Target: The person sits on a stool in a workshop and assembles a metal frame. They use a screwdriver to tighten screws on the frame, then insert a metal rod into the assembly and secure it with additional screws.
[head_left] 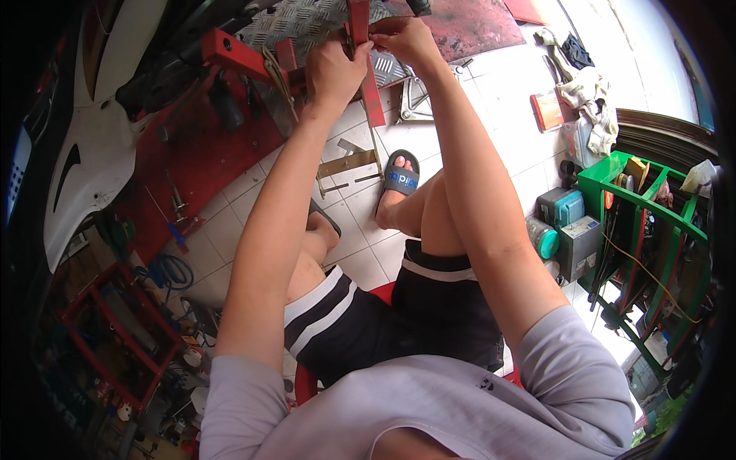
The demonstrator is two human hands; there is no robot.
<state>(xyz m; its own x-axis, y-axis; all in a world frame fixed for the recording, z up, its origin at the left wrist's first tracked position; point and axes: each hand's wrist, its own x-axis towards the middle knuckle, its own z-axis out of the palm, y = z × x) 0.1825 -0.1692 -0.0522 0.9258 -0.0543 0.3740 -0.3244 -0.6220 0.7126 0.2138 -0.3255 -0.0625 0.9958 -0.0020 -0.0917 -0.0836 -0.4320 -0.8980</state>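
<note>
Both arms reach forward to a red metal stand at the top of the view. My left hand is closed against the left side of its upright, thumb and fingers pressed together. From the right my right hand comes in with bent, pinched fingers, close to the left thumb. Whatever small thing lies between the fingers is too hidden to name. A red square-tube arm juts out to the left, with brownish cords or cables hanging beside it. Below the hands is a thin brass-coloured metal frame.
A white motorcycle fairing stands at left, beside a red platform. At right are a green rack, a grey box and rags. A silver metal bracket lies on the tiled floor near my slippered foot.
</note>
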